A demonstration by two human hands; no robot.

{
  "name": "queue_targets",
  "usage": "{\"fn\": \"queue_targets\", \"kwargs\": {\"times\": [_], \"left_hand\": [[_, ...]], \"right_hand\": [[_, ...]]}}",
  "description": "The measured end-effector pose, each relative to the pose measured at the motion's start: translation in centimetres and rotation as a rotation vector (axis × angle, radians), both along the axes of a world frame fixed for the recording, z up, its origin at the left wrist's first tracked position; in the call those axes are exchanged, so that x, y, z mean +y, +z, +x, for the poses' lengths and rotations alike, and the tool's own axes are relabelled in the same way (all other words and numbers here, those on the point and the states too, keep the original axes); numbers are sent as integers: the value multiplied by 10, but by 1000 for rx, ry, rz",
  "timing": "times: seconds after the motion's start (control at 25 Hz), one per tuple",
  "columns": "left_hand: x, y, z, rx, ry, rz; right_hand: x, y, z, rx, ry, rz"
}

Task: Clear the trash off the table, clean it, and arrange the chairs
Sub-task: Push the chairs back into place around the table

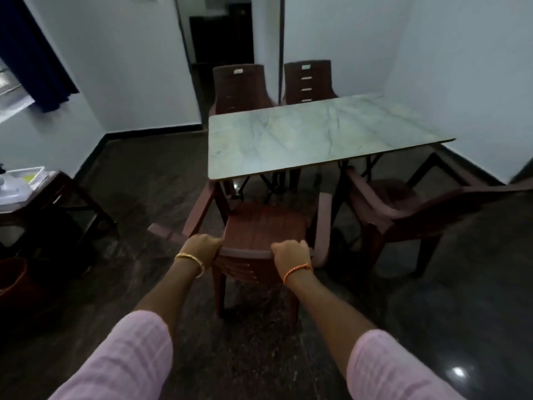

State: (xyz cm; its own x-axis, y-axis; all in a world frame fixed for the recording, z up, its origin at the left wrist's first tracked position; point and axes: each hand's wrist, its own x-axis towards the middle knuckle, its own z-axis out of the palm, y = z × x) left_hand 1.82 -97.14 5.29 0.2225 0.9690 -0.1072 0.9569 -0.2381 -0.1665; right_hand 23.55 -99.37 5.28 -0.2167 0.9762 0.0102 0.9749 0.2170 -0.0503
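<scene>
A brown plastic armchair (264, 226) stands in front of me, its seat facing the marble-patterned table (311, 137) and its front partly under the near edge. My left hand (202, 246) grips the left end of the chair's top rail. My right hand (291, 254) grips the right end of the same rail. The tabletop is bare. Two more brown chairs (239, 88) (308, 80) stand at the far side of the table. A fourth brown chair (403, 203) sits at the near right, turned at an angle to the table.
A small dark side table (66, 186) with white and green items stands at the left. A reddish bin (11, 277) is on the floor below it. White walls close in behind and right of the table; a dark doorway (222, 33) lies beyond.
</scene>
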Motion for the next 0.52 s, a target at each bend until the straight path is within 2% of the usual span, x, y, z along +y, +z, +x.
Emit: {"fn": "queue_targets", "kwargs": {"times": [0.24,0.52], "left_hand": [[11,-1,18,27,-34,-31],[31,-2,100,33,-166,-60]], "right_hand": [[18,-1,28,12,7,27],[52,0,116,-31,-34,24]]}}
